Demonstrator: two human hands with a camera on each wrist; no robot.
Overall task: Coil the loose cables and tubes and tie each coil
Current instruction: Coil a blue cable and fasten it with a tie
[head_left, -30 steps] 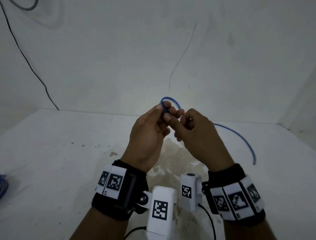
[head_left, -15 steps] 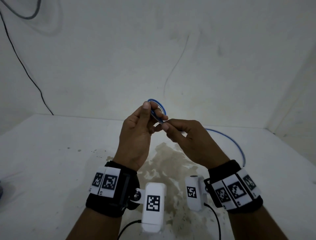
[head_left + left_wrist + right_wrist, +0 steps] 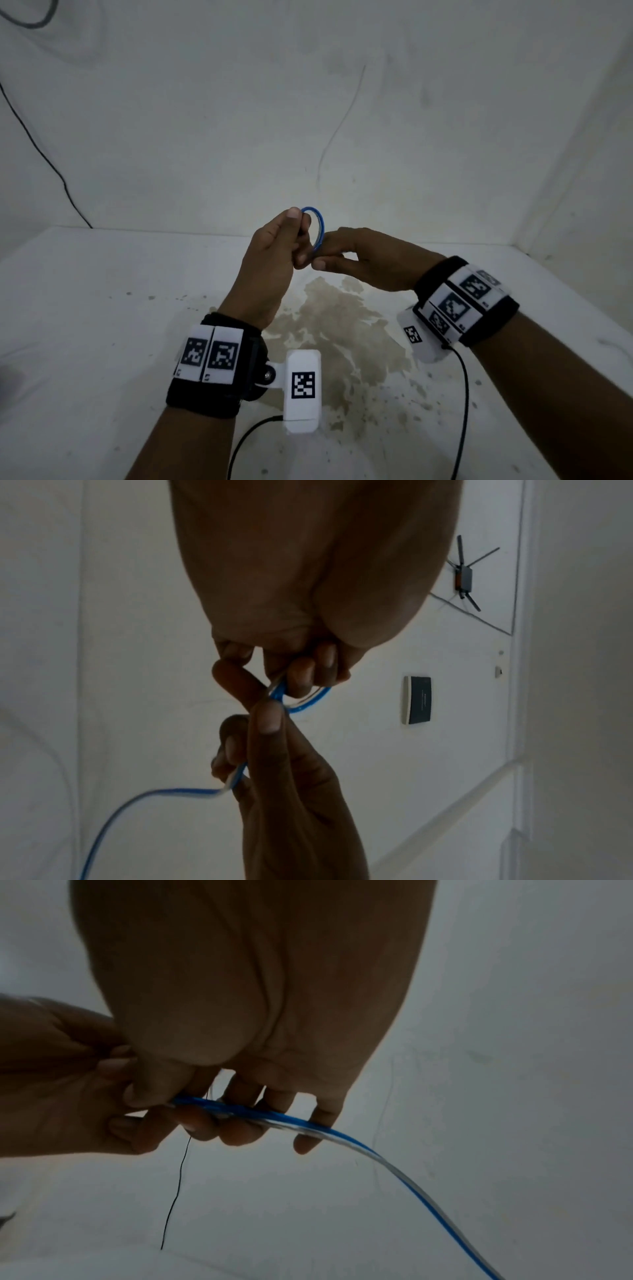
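A thin blue cable is wound into a small coil [image 3: 318, 226] held up in front of the wall, above the white table. My left hand [image 3: 274, 250] pinches the coil [image 3: 310, 700] between thumb and curled fingers. My right hand [image 3: 356, 257] comes in from the right and pinches the cable just below the coil; its thumb and fingers close on the strand [image 3: 246, 1112]. The loose tail [image 3: 164, 794] runs out of the right hand [image 3: 270, 748] and hangs away downward [image 3: 411, 1185]. In the head view the tail is hidden behind the right hand.
The white table [image 3: 102, 308] has a brown stain [image 3: 342, 325] under my hands. A thin black wire [image 3: 41, 150] runs down the wall at the left. White walls close in behind and at the right. Black leads [image 3: 462, 404] hang from the wrist cameras.
The right hand has swung out to the right and now reaches in sideways. The coil has turned edge-on. The blue tail, seen earlier lying to the right, is no longer visible in the head view.
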